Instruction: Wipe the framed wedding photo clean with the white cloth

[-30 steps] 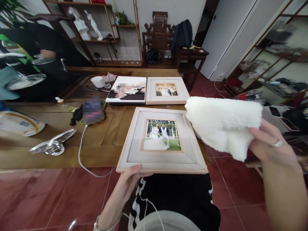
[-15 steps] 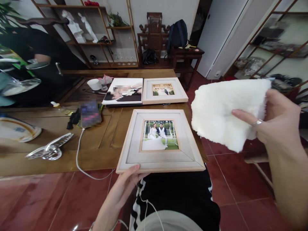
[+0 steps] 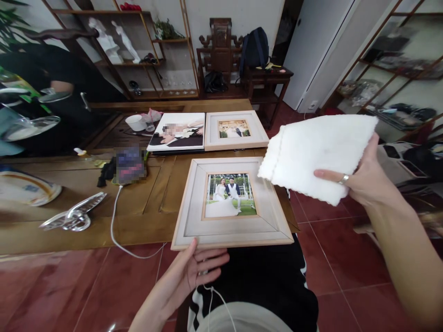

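A pale wooden picture frame (image 3: 194,216) with a wedding photo lies at the near edge of the wooden table (image 3: 145,203), overhanging my lap. My left hand (image 3: 194,272) sits under its near edge, thumb up on the frame's rim, gripping it. My right hand (image 3: 360,177), a ring on one finger, holds a folded white fluffy cloth (image 3: 318,154) in the air, its left corner over the frame's right side.
A second pale frame (image 3: 236,130) and a photo album (image 3: 178,131) lie farther back. A phone (image 3: 129,163) with a white cable, a silver ornament (image 3: 74,216), a plate (image 3: 24,186) and a white cup (image 3: 135,122) lie to the left. Shelves and a chair stand behind.
My right hand lowered the cloth and brought it left toward the frame. My left hand shifted, its fingers now spread under the frame's near edge.
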### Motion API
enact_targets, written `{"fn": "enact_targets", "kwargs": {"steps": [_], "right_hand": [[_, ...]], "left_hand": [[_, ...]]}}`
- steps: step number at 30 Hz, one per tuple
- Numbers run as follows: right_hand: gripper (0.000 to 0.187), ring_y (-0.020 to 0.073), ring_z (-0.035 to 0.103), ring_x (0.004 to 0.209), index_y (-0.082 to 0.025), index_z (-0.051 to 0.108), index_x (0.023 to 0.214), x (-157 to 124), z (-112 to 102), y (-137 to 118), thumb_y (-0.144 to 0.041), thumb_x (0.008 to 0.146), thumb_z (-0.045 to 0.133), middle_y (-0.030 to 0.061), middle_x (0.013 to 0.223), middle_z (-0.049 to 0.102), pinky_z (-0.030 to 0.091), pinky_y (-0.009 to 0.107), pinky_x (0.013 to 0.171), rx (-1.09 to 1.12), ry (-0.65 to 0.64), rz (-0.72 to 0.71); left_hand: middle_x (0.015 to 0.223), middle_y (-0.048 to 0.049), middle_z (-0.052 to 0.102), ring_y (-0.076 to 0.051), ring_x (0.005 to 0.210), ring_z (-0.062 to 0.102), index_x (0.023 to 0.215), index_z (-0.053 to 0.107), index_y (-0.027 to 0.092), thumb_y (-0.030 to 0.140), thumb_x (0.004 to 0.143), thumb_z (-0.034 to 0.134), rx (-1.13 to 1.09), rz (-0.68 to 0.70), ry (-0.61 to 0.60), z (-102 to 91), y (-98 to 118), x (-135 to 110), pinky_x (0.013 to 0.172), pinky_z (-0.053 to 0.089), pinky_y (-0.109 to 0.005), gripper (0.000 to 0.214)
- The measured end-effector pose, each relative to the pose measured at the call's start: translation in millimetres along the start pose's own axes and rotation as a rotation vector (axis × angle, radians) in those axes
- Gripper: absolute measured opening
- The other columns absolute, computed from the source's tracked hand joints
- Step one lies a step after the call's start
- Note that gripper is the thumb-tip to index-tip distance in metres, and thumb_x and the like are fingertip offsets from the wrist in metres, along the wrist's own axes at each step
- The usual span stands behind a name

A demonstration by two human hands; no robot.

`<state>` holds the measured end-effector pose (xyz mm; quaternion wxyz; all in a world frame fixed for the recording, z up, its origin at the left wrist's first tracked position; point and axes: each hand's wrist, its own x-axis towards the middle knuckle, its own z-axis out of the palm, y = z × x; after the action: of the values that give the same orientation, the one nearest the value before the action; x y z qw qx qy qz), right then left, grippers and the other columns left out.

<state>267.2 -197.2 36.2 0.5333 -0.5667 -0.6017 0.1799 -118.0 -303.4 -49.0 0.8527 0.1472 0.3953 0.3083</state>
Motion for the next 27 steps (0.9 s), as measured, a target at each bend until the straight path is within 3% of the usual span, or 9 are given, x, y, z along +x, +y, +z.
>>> {"fn": "enact_targets", "kwargs": {"steps": [3, 4, 6, 8, 10, 13, 18, 22, 27], "right_hand": [[0.095, 0.0337, 0.044, 0.13, -0.024, 0.031, 0.135, -5.8, -5.6, 2.6, -0.026, 0.057, 0.085, 0.0172, 0.14, 0.044, 0.04, 0.05, 0.104, -0.305, 0.099, -0.264], [0.086, 0.0355, 0.044, 0.13, -0.023, 0.035, 0.132, -8.8, -6.4, 2.0, -0.025, 0.06, 0.082, 0.0176, 0.137, 0.047, 0.038, 0.052, 0.105, -0.429, 0.147, -0.327], [0.054, 0.0369, 0.05, 0.125, -0.023, 0.05, 0.119, -16.4, -4.8, 1.0, -0.019, 0.069, 0.073, 0.0165, 0.129, 0.056, 0.042, 0.053, 0.102, -0.626, 0.099, -0.411], [0.025, 0.0346, 0.053, 0.123, -0.024, 0.06, 0.098, -25.2, 2.7, 2.1, -0.011, 0.077, 0.061, 0.0131, 0.131, 0.058, 0.048, 0.051, 0.099, -0.702, -0.143, -0.519], [0.023, 0.0309, 0.048, 0.129, -0.025, 0.063, 0.091, -34.5, 16.3, 5.8, -0.006, 0.083, 0.054, 0.007, 0.14, 0.052, 0.046, 0.05, 0.102, -0.678, -0.405, -0.667], [0.029, 0.0277, 0.04, 0.136, -0.027, 0.063, 0.099, -47.0, 41.2, 12.9, -0.005, 0.089, 0.048, 0.0041, 0.141, 0.052, 0.043, 0.054, 0.105, -0.642, -0.567, -0.796], [0.042, 0.0279, 0.045, 0.131, -0.021, 0.063, 0.1, -52.5, 64.0, 11.0, 0.007, 0.078, 0.039, 0.0117, 0.131, 0.054, 0.046, 0.049, 0.103, -0.698, -0.567, -0.672], [0.042, 0.0328, 0.051, 0.119, -0.016, 0.062, 0.1, -41.6, 73.9, 1.9, 0.003, 0.067, 0.046, 0.0167, 0.127, 0.051, 0.054, 0.045, 0.09, -0.825, -0.559, -0.551], [0.023, 0.034, 0.059, 0.104, -0.016, 0.064, 0.087, -29.7, 94.0, 6.8, -0.007, 0.07, 0.052, 0.0162, 0.124, 0.057, 0.057, 0.041, 0.068, -0.959, -0.392, -0.523]], "left_hand": [[0.098, -0.0214, 0.073, -0.031, 0.089, 0.072, 0.098, 0.074, 0.01, 0.061, 0.092, 0.039, 0.341, -0.088, -0.179, 9.3, -3.9, -16.9, 0.073, 0.057, -0.037, 0.063], [0.09, -0.0181, 0.075, -0.03, 0.082, 0.073, 0.095, 0.076, 0.013, 0.056, 0.092, 0.044, 0.435, 0.02, -0.166, 13.3, -2.2, -24.0, 0.069, 0.057, -0.036, 0.053], [0.079, -0.0122, 0.075, -0.026, 0.072, 0.072, 0.094, 0.075, 0.019, 0.045, 0.086, 0.061, 0.539, 0.292, -0.047, 19.4, 8.7, -35.2, 0.059, 0.054, -0.03, 0.031], [0.071, -0.0101, 0.072, -0.021, 0.06, 0.066, 0.093, 0.075, 0.018, 0.043, 0.086, 0.061, 0.648, 0.474, 0.086, 20.4, 27.8, -36.4, 0.051, 0.049, -0.026, 0.029], [0.085, -0.0098, 0.071, -0.02, 0.073, 0.065, 0.094, 0.074, 0.019, 0.036, 0.081, 0.068, 0.785, 0.715, 0.35, 15.5, 48.3, -24.5, 0.064, 0.051, -0.024, 0.023], [0.115, -0.0095, 0.064, -0.029, 0.109, 0.057, 0.111, 0.069, 0.022, 0.03, 0.065, 0.082, 0.889, 0.898, 0.632, 2.3, 66.1, 9.0, 0.093, 0.046, -0.033, 0.049], [0.128, -0.0124, 0.054, -0.032, 0.126, 0.047, 0.124, 0.061, 0.021, 0.027, 0.078, 0.07, 1.087, 0.964, 0.586, -7.7, 61.5, 50.5, 0.112, 0.027, -0.045, 0.048], [0.132, -0.0158, 0.048, -0.031, 0.128, 0.045, 0.122, 0.059, 0.017, 0.024, 0.091, 0.05, 1.261, 1.039, 0.592, -3.6, 63.2, 64.5, 0.111, 0.03, -0.047, 0.034], [0.133, -0.016, 0.047, -0.027, 0.125, 0.048, 0.123, 0.056, 0.016, 0.02, 0.094, 0.04, 1.452, 1.094, 0.598, -7.0, 75.3, 83.0, 0.108, 0.037, -0.046, 0.034]]}}
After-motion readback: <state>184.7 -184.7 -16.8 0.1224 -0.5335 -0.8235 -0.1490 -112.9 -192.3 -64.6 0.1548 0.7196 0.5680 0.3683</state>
